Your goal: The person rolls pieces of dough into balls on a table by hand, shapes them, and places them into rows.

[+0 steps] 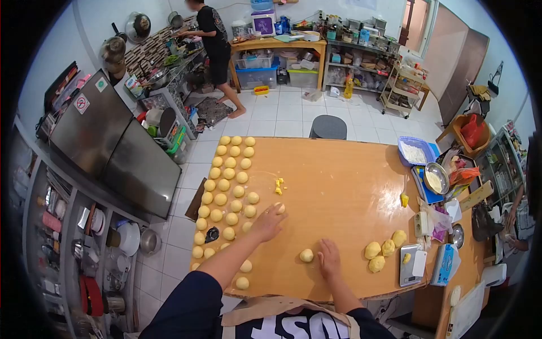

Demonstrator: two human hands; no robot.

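Observation:
My left hand (267,224) reaches over the wooden table (333,181), its fingers curved around a round dough ball (280,208). Right of it, my right hand (328,259) rests on the tabletop with its fingers extended, just beside another dough ball (306,255), with a small gap between them. Rows of pale yellow dough balls (237,191) cover the table's left side, partly hidden by my left arm. Small yellow pieces (278,186) lie beyond my left hand. Several rougher dough lumps (376,263) sit together at the right.
A scale (412,271) and a blue tissue pack (445,264) lie at the right edge, below a metal bowl (436,178) and a purple basket of flour (413,152). A stool (328,127) stands beyond the table. Another person (214,45) stands at the back left counter.

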